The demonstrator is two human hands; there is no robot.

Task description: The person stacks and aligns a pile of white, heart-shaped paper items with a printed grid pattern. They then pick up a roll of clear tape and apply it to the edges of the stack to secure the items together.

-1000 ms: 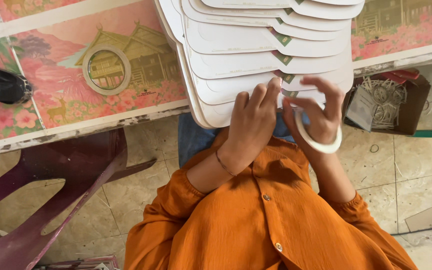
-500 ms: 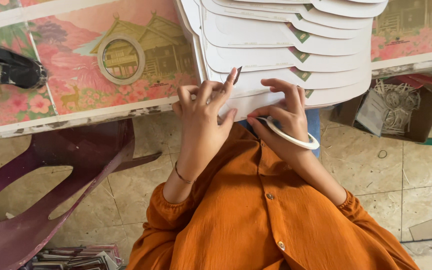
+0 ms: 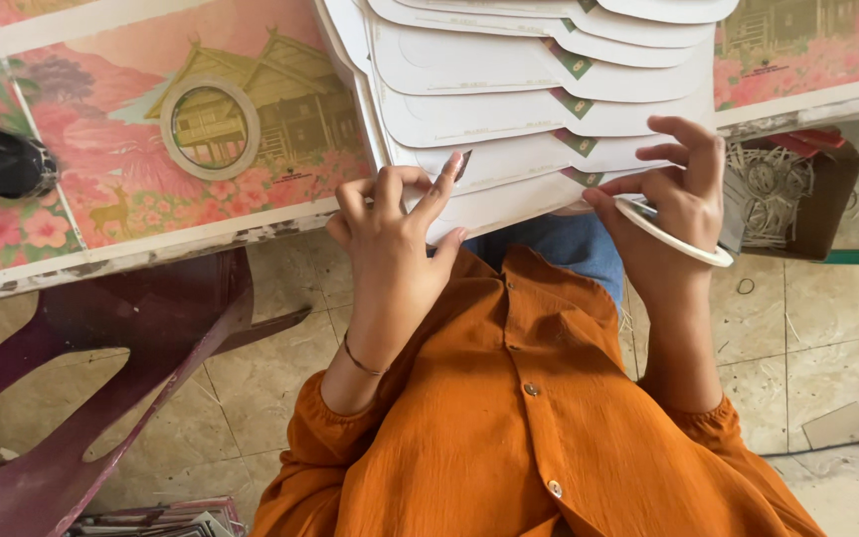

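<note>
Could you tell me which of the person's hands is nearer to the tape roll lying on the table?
Left. The left hand is just right of the tape roll; the right hand is far off beyond the overlapped white card sheets.

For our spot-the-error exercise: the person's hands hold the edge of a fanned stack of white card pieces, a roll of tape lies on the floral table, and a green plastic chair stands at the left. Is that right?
Not quite. The head view shows the chair is dark maroon, not green. The rest holds: left hand and right hand on the white card pieces, tape roll on the floral table.
</note>
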